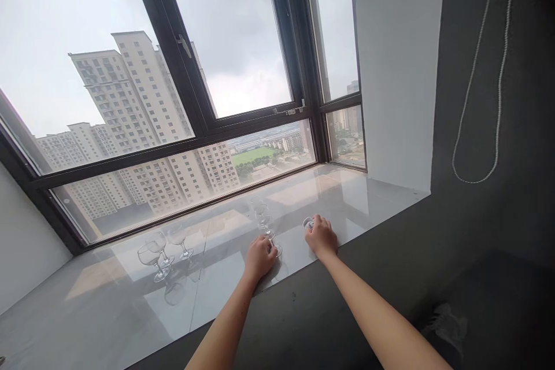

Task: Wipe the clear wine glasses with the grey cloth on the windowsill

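My left hand (pixel 260 257) is closed at the near end of a row of clear stemmed glasses, with its fingers curled against the nearest wine glass (pixel 278 251); part of that glass is hidden behind the hand. Just beyond the fingers stand more clear glasses (pixel 261 210), faint against the glossy sill. To the right, my right hand (pixel 321 237) is closed on a small whitish, rounded thing (pixel 307 222). Only its edge shows past the fingers, so its kind is unclear. Both hands are low over the sill's front edge.
Three more stemmed glasses (pixel 148 254) stand together on the left part of the shiny grey windowsill (pixel 225 283). Dark-framed windows (pixel 197 144) rise behind the sill. A beaded blind cord (pixel 498 98) hangs at the right, and a shoe (pixel 448 324) shows below.
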Motion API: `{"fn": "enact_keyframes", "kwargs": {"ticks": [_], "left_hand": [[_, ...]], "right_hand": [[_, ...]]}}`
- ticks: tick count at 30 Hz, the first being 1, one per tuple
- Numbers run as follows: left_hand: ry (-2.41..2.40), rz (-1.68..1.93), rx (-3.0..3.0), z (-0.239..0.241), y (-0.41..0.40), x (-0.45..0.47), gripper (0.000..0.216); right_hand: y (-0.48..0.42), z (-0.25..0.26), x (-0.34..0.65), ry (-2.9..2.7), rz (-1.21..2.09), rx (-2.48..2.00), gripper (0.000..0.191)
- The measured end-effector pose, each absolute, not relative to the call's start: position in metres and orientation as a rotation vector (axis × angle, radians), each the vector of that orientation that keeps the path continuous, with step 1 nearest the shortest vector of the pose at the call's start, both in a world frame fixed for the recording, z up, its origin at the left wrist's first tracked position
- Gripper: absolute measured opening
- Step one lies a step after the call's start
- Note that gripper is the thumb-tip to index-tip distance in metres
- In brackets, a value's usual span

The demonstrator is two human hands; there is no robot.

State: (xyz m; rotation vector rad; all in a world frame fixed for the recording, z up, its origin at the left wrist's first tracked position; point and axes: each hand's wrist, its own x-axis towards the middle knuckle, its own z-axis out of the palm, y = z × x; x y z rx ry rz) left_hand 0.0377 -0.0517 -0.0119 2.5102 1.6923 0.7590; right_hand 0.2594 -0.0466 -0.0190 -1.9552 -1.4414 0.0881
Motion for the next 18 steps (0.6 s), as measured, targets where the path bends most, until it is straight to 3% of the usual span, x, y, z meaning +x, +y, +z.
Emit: {"fn": "enact_keyframes", "kwargs": {"ticks": [18], "left_hand": [[1.685, 0.785, 2.471, -0.0095, -0.0543, 0.0388, 0.014]], "right_hand": [[-0.0463, -0.0207, 0.2603, -1.444, 0.055, -1.945, 0.024]]}}
